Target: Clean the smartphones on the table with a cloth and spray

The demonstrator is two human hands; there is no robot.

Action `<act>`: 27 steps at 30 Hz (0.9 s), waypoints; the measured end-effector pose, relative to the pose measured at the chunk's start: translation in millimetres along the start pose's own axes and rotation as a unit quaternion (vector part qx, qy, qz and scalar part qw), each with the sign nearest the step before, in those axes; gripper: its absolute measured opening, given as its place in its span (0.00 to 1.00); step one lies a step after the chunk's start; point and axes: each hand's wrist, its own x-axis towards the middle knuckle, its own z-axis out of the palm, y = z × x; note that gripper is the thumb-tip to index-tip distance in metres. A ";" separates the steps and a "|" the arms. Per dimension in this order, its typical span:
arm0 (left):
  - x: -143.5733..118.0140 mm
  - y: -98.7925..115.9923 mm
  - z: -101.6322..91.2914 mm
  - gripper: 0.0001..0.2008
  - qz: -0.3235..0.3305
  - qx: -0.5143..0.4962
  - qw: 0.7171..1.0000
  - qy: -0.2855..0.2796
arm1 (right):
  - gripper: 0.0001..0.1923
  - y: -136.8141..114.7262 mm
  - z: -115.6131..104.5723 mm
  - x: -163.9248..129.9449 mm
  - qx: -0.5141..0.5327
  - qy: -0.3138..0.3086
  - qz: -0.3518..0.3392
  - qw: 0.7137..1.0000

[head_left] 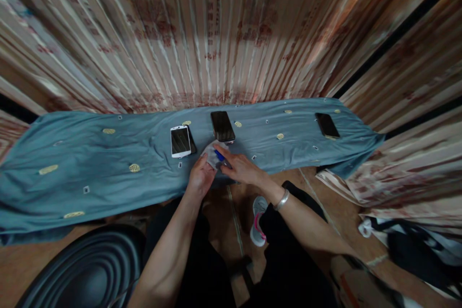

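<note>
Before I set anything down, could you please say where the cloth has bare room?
Wide room lies left of the white phone, and between the middle phone and right phone; it's crowded around the left hand and right hand.

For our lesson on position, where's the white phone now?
In the head view, the white phone lies left of centre, partly over a dark item on the blue cloth, beyond and left of the left hand.

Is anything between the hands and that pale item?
Nothing visible: the left hand holds the pale item, and the right hand, holding a blue object, appears to touch it. The middle dark phone lies beyond it.
</note>
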 end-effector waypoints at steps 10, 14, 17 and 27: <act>-4.1 -0.7 7.0 0.14 -0.010 -0.013 0.998 0.063 | 0.31 0.4 -5.9 -0.1 0.035 0.055 0.014 0.998; -5.5 -2.3 8.9 0.14 -0.022 -0.008 0.999 0.043 | 0.29 -3.5 -2.0 1.9 -0.001 0.044 0.020 0.999; -5.9 -2.2 8.4 0.15 -0.023 -0.009 0.999 0.039 | 0.28 -5.3 -0.2 3.4 -0.023 0.039 0.034 0.998; -10.7 -0.7 8.8 0.16 -0.052 -0.011 0.997 0.050 | 0.28 2.5 -1.2 4.5 -0.037 0.042 0.040 0.998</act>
